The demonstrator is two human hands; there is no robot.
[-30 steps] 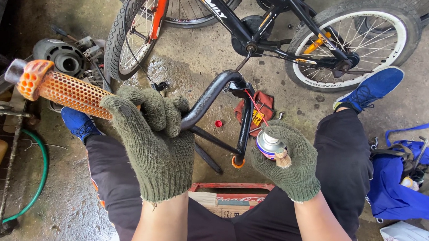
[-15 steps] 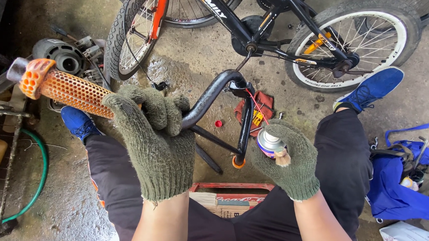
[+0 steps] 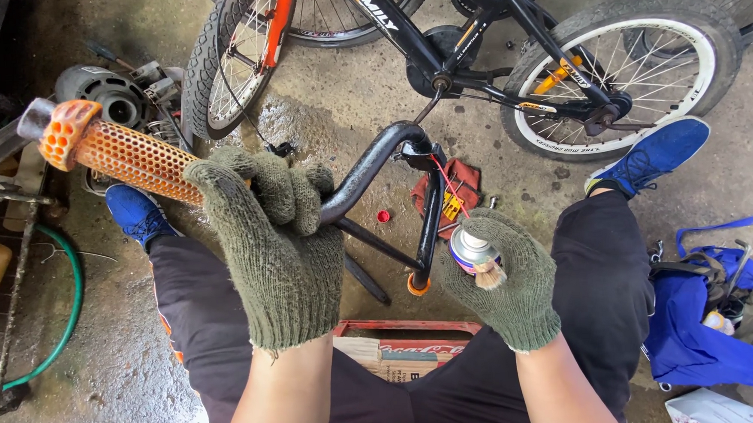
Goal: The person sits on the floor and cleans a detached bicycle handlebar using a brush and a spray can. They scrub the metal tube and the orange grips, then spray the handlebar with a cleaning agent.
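**Handlebar and spray can, workshop floor**

Stained concrete floor (image 3: 321, 129), bicycles behind. Left hand (image 3: 275, 234) is clamped around a black handlebar (image 3: 374, 164) beside its orange grip (image 3: 124, 152). Right hand (image 3: 505, 282) is closed on a spray can (image 3: 469, 251), held upright near the bar's lower end. Best done with the bar held steady and the nozzle aimed close.

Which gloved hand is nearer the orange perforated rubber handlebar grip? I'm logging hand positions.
Left. The left hand is wrapped around the bar at the inner end of the orange perforated rubber handlebar grip; the right hand is apart from it, holding a spray can.
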